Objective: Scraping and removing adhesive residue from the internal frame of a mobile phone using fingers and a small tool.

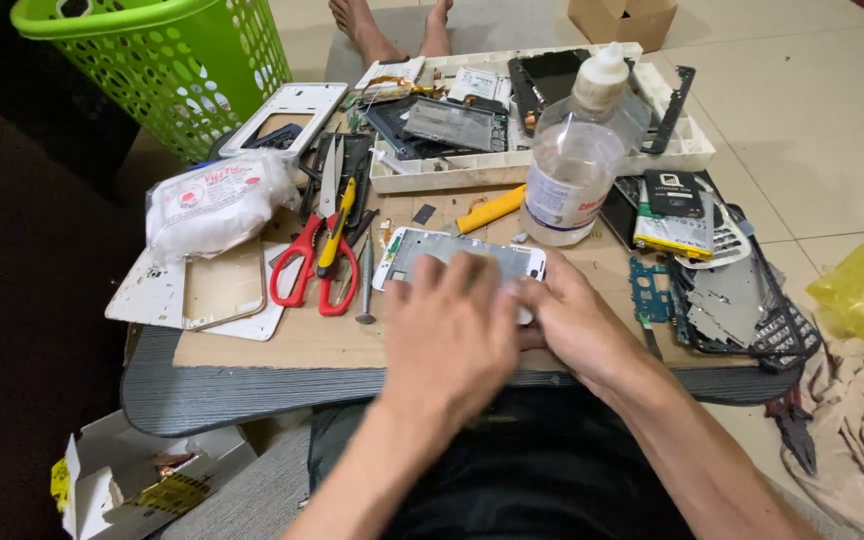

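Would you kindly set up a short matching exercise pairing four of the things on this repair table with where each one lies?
Things:
1. scissors
2. clear bottle
3. white phone frame
4. green basket

Places:
A. under both hands
B. off the table, top left
C. left of the phone frame, on the cardboard
D. in front of the white parts tray

Pairs: 1-C, 2-D, 3-A, 4-B
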